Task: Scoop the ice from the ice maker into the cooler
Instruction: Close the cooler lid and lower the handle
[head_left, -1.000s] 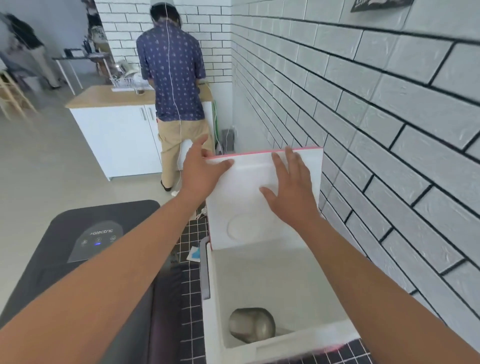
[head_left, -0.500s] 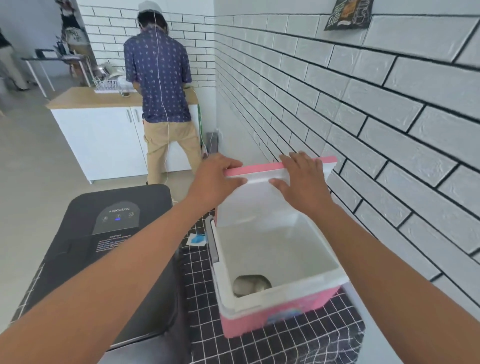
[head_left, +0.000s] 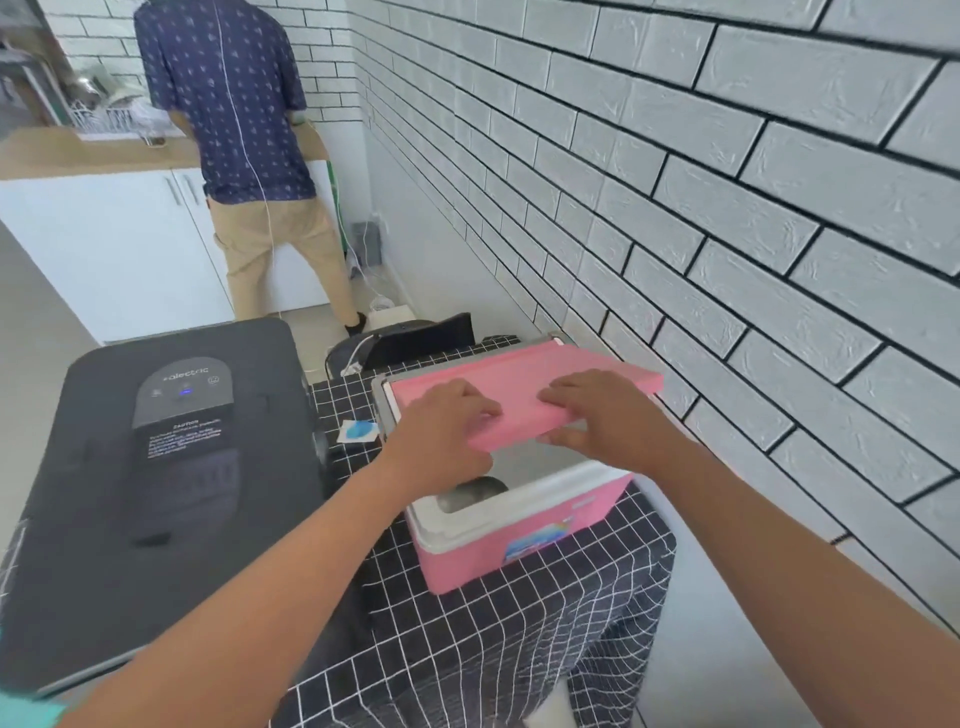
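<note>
A pink cooler (head_left: 524, 535) with a white rim stands on a black-and-white checked cloth by the brick wall. Its pink lid (head_left: 524, 395) is tilted low over the box, with a gap at the front. My left hand (head_left: 441, 431) grips the lid's front-left edge, thumb under it. The front-right edge is gripped by my right hand (head_left: 602, 415), fingers on top. A metal scoop (head_left: 470, 496) lies inside the cooler, partly hidden by the lid and my left hand. The black ice maker (head_left: 156, 499) stands to the left with its lid down.
A person (head_left: 249, 156) stands with their back to me at a white counter (head_left: 104, 244) beyond the ice maker. The white brick wall (head_left: 727, 208) runs close along the right. A small blue-and-white packet (head_left: 358, 430) lies between ice maker and cooler. Cables trail on the floor behind.
Both hands have swung the cooler's lid down from upright to nearly flat over the box. The view has pulled back and tilted downward.
</note>
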